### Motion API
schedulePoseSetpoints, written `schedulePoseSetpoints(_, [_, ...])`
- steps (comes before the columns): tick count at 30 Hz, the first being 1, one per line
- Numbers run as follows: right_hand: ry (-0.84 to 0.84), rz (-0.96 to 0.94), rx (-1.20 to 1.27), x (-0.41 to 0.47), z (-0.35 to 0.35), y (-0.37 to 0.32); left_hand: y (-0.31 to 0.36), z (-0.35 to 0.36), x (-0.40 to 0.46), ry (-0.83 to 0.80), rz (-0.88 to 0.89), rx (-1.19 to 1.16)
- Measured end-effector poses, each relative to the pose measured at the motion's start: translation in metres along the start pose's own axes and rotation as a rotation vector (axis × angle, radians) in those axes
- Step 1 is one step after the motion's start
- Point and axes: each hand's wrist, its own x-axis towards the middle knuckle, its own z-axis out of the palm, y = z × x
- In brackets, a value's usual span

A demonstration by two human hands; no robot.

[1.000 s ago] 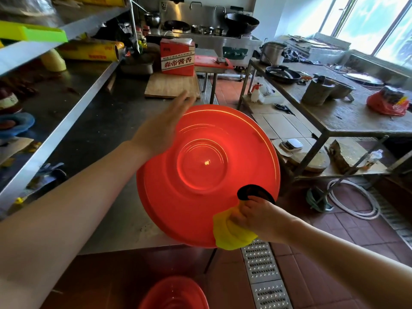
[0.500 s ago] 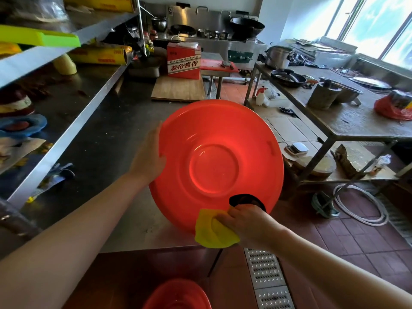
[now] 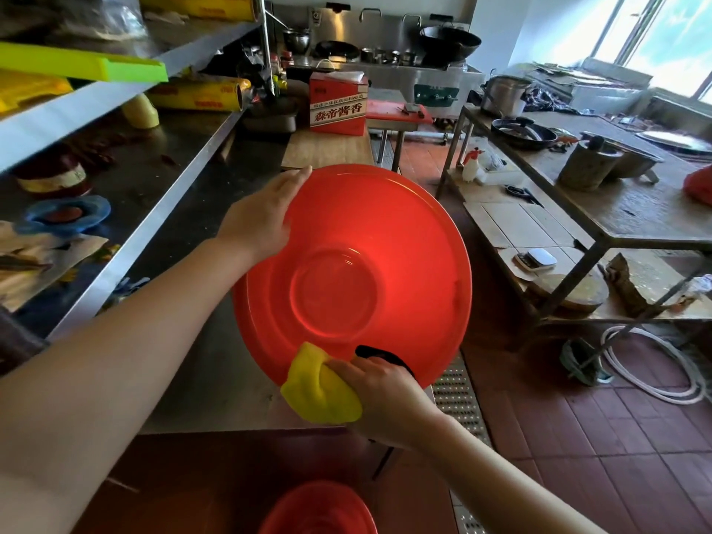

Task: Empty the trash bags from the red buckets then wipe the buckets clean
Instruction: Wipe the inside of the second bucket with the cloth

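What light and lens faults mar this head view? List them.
Head view: the windows at upper right are blown out white; backlight glows through the red bucket; wide-angle distortion bows the shelf edges and swells the left forearm; the far stove is soft.

Both forearms are bare to the frame edge, and the left hand (image 3: pixel 259 221) and right hand (image 3: pixel 389 398) are ungloved.
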Motion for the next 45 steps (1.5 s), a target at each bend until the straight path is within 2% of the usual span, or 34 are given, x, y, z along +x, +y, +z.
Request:
schedulePoseSetpoints(5, [-0.105,0.125,0.178,-0.002,-0.017,0.008,0.007,0.005,0.004,0.034,0.035,-0.031])
schedulePoseSetpoints(8, [-0.108,0.296,0.133,-0.001,-0.019,0.014,0.020,0.009,0.008,0.044,0.038,0.002])
schedulePoseSetpoints(11, [-0.236,0.438,0.095,0.007,-0.019,0.019,0.031,0.011,0.008,0.059,0.031,0.075])
schedulePoseSetpoints(14, [-0.383,0.501,0.064,0.022,-0.013,0.029,0.038,0.012,0.005,0.073,0.043,0.131])
schedulePoseSetpoints(18, [-0.518,0.478,0.037,0.041,0.004,0.047,0.042,0.013,0.003,0.088,0.065,0.142])
schedulePoseSetpoints(28, [-0.663,0.471,0.016,0.089,0.054,0.080,0.053,0.016,0.005,0.083,0.160,0.181])
schedulePoseSetpoints(34, [-0.667,0.554,-0.084,0.116,0.092,0.104,0.047,0.014,0.006,0.085,0.168,0.190])
schedulePoseSetpoints(40, [-0.669,0.525,-0.219,0.140,0.128,0.117,0.039,0.011,-0.001,0.084,0.179,0.156])
schedulePoseSetpoints(45, [-0.660,0.503,-0.249,0.145,0.128,0.116,0.035,0.012,-0.006,0.109,0.210,0.148])
